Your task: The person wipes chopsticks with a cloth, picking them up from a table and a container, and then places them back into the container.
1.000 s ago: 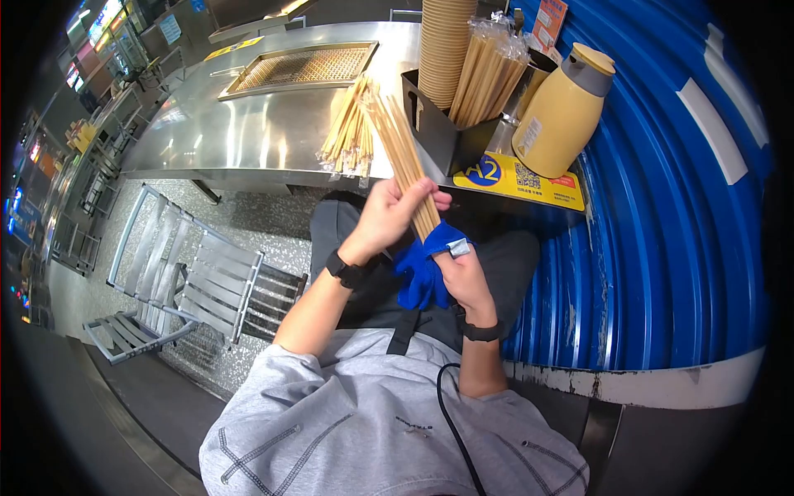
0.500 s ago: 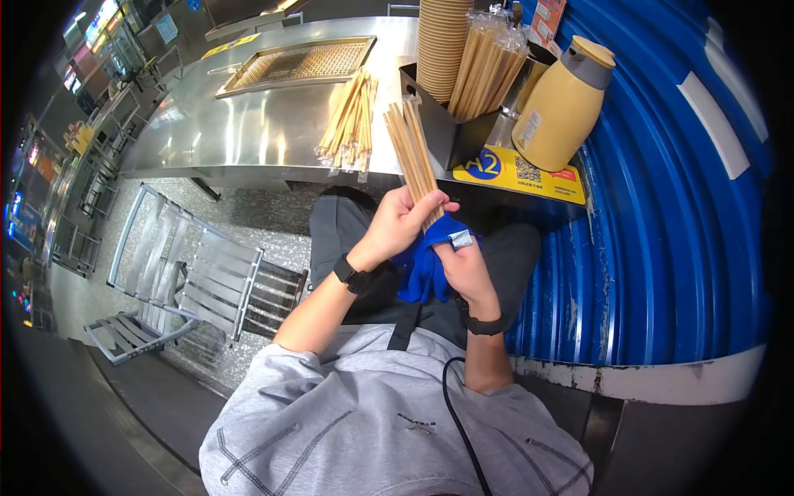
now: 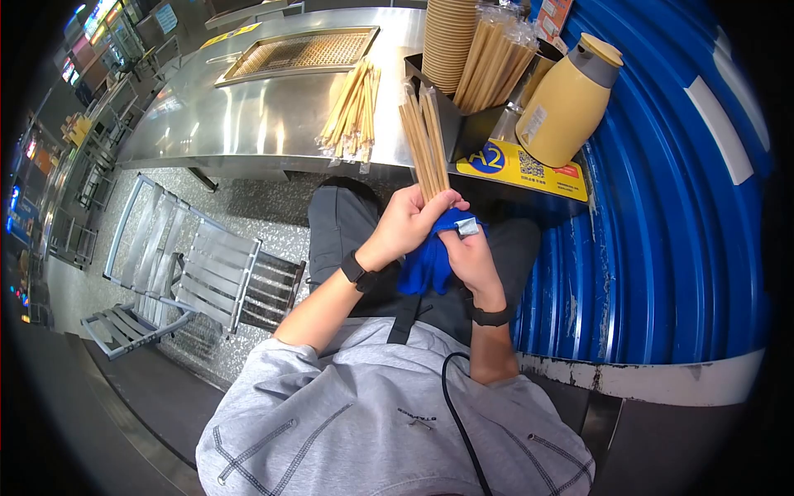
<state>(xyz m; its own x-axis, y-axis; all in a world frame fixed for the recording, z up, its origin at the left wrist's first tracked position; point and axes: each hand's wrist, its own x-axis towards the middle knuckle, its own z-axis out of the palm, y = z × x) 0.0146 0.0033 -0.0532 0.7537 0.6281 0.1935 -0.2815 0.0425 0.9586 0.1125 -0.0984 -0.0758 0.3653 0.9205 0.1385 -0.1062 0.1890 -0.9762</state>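
Left hand (image 3: 407,221): grip closed around a chopstick bundle (image 3: 424,140), thumb laid across the front. Bundle stands up out of the fist, top leaning slightly to the picture's left, clear plastic over the upper ends. It's above the lap, just in front of the table's (image 3: 269,116) near edge.

Right hand (image 3: 471,263): grip pinching a blue glove (image 3: 426,266) near its pale label (image 3: 467,226), thumb on top. Glove hangs down over the lap, right below the left fist. Hands are close together. Lower ends of the bundle are hidden (can't tell if they sit inside the glove's cuff).

Table is bare steel, grate (image 3: 302,56) set into the top. Loose pile of chopsticks (image 3: 351,116) lies at the near edge, left of the held bundle. Right of the bundle: black box (image 3: 478,131) with a paper cup stack (image 3: 447,50) and more wrapped sticks (image 3: 495,66), then a yellow jug (image 3: 564,107) by the blue corrugated wall (image 3: 653,215). Yellow sign (image 3: 542,169) with a QR code lies flat in front of box and jug.

Dark watch (image 3: 358,271) on left wrist, black band (image 3: 492,316) on right. Folding chair (image 3: 212,277) on the floor, picture left.
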